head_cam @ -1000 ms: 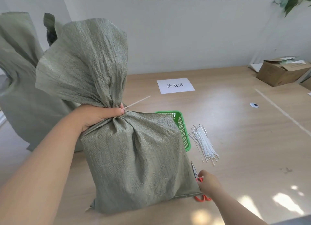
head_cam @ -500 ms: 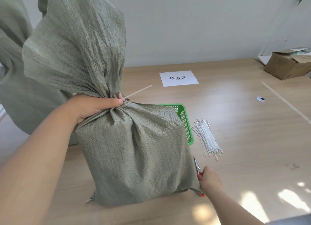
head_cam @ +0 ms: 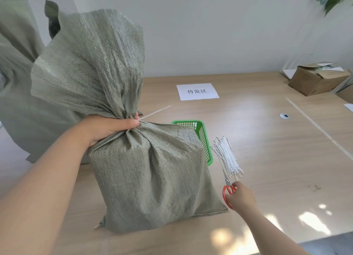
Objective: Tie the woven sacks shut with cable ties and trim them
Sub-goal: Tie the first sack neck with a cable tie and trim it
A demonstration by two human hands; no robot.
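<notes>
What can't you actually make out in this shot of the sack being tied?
Head view only:
- Loop of the cable tie: under the left hand; only its tail shows.
- Inside of the green basket: behind the woven sack.
- Handles of the scissors: partly under the right hand.
- The second sack: cut off by the left edge.

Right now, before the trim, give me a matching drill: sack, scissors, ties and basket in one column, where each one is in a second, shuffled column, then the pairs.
Things
1. sack
2. scissors
3. ties
4. basket

Places
A. partly hidden behind the sack
B. gripped by the right hand
C. neck gripped by the left hand
D. loose bundle lying on the table

Pairs: 1-C, 2-B, 3-D, 4-A
</notes>
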